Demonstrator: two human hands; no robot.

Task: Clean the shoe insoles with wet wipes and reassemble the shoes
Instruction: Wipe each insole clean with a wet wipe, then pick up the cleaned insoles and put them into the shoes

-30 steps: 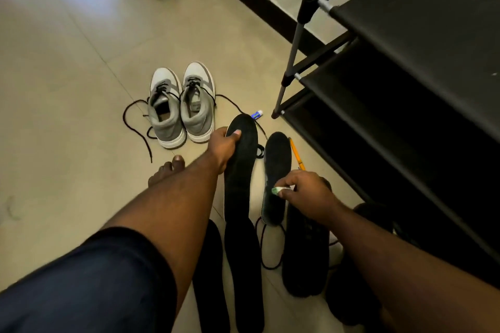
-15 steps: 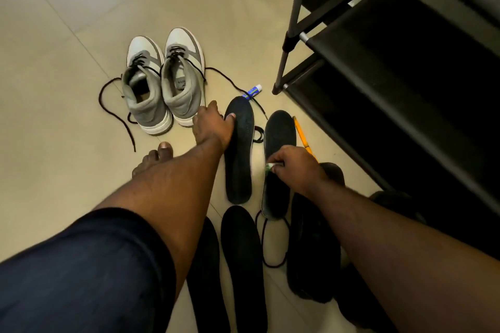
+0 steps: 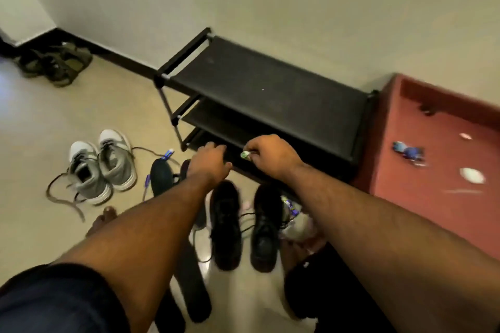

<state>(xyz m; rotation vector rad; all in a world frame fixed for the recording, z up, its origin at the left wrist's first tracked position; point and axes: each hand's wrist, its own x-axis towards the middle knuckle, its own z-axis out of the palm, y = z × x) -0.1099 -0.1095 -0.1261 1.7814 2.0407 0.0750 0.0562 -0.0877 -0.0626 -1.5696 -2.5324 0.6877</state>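
I am holding my right hand [image 3: 272, 155] out over the front of the black shoe rack [image 3: 270, 94], its fingers pinching a small balled-up wet wipe [image 3: 245, 154] that is showing white and green at the fingertips. My left hand [image 3: 209, 162] is hanging just beside it with fingers curled downward; I cannot tell whether it is gripping anything. Below that hand, one dark insole [image 3: 161, 174] is lying on the floor tiles near the grey sneakers [image 3: 101, 167], whose laces are trailing loose, and more dark insoles [image 3: 193, 284] are lying under my left forearm. A pair of black shoes [image 3: 243, 227] is standing between my arms, unlaced. I am judging the task as roughly midway: insoles are out of the shoes and a wipe is in use, but none is back inside, so reassembly is all remaining. As for containers, the rack's visible shelves are carrying no shoes, while the red tray-like surface [image 3: 405, 159] to the right is holding a few small blurred scraps, white and blue.
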